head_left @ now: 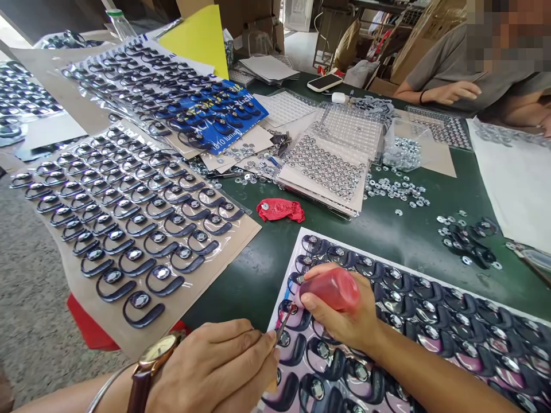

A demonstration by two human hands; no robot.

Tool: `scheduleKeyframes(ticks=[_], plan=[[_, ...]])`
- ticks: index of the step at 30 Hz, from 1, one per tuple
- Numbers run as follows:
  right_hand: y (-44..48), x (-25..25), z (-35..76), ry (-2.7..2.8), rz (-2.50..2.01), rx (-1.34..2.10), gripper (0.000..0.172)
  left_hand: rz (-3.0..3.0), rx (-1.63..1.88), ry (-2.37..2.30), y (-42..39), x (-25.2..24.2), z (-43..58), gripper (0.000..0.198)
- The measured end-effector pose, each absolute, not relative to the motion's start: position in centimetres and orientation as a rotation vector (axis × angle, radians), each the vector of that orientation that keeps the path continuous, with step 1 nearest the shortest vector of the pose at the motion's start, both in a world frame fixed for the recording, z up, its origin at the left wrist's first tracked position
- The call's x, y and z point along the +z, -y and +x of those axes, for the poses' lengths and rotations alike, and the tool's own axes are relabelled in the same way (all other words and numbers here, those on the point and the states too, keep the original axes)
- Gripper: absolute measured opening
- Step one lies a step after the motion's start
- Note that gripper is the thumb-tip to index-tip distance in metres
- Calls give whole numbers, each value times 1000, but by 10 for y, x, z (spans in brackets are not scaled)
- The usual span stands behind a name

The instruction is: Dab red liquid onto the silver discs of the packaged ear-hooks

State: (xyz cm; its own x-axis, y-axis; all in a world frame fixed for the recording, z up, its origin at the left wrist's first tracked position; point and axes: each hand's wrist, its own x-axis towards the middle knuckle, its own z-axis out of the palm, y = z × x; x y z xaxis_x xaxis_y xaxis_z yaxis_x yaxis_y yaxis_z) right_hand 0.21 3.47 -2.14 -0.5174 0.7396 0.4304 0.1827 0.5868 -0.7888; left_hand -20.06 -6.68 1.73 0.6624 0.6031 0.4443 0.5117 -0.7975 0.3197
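Observation:
My right hand is wrapped round a red squeeze bottle, tilted with its narrow end down to the left. My left hand pinches a thin pointed metal tool, which looks like tweezers. The tool's tip and the bottle's end come close together over the left edge of a plastic-covered sheet. Rows of black hook-shaped pieces, bearing shiny round discs, lie on this sheet. Whether the tip holds anything is too small to tell. A watch sits on my left wrist.
A brown sheet of similar pieces lies at left, another stacked behind. Trays of shiny discs, a clear tub, loose discs, a red cloth and a phone share the green table. Another person sits opposite.

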Motion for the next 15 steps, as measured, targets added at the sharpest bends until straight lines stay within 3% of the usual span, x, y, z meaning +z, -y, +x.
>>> scheduleKeyframes(ticks=[15], plan=[[-36, -22, 6, 1989, -841, 881, 11, 2703, 776, -921, 65, 20, -202, 40]])
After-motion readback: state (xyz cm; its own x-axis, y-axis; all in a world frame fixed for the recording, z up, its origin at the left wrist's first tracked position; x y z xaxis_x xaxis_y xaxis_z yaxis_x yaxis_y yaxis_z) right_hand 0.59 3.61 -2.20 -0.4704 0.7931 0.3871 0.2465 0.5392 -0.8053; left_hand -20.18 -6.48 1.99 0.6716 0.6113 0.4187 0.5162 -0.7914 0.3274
